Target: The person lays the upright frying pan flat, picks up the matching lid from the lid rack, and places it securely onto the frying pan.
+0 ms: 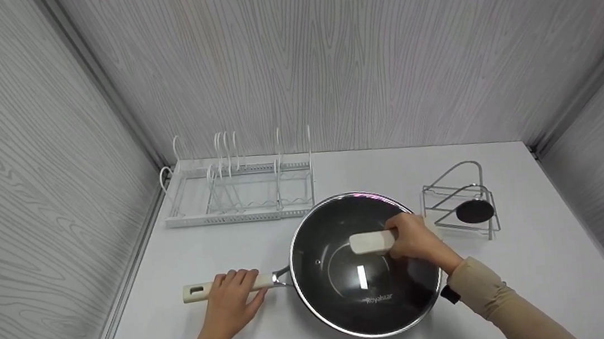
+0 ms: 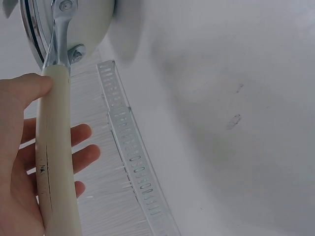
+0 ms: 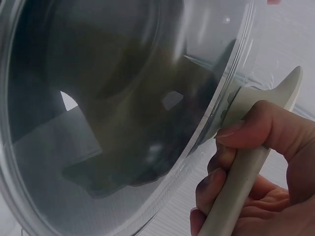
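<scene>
A wok (image 2: 91, 24) with a cream outside lies on the table under a clear glass lid (image 1: 326, 296) with a metal rim; its dark inside shows through the glass. My left hand (image 1: 232, 303) holds the long cream wok handle (image 1: 197, 294), thumb along one side and fingers round the other in the left wrist view. My right hand (image 1: 413, 239) grips the cream lid handle (image 1: 368, 242) above the glass. In the right wrist view the thumb and curled fingers wrap that lid handle (image 3: 236, 189).
Behind and left of the wok stands a white wire dish rack (image 1: 251, 217) with upright loops. To the right is a grey wire stand (image 1: 457, 226) with a black oval piece (image 1: 475, 211). Grey wood-grain panels (image 1: 325, 66) enclose the white table (image 1: 145, 332).
</scene>
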Demonstrator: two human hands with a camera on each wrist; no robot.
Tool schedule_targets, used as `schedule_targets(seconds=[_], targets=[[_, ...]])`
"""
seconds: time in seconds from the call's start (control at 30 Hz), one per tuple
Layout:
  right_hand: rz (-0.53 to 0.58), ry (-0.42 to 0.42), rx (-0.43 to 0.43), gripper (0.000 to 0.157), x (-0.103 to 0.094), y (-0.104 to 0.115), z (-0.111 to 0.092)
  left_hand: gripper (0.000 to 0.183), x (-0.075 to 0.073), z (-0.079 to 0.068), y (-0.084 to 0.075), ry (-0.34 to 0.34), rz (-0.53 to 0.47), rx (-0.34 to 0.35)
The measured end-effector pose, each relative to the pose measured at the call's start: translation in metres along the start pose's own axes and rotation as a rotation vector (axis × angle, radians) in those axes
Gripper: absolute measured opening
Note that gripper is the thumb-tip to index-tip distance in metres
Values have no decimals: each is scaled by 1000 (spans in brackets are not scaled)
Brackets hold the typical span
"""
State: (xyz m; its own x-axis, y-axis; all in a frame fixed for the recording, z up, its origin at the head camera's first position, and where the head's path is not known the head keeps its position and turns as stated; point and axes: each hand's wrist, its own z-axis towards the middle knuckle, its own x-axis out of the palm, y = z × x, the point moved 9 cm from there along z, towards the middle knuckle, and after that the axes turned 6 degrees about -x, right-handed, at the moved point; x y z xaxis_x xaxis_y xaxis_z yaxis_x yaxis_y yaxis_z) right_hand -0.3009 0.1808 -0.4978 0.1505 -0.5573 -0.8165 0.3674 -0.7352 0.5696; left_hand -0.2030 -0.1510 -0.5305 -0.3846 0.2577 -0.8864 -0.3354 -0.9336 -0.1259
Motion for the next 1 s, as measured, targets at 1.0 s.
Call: schedule_targets(seconds=[1.0], targets=[[-49,6,-10,30,10,-2,0,36,0,-1,2,-12,-1,-17]])
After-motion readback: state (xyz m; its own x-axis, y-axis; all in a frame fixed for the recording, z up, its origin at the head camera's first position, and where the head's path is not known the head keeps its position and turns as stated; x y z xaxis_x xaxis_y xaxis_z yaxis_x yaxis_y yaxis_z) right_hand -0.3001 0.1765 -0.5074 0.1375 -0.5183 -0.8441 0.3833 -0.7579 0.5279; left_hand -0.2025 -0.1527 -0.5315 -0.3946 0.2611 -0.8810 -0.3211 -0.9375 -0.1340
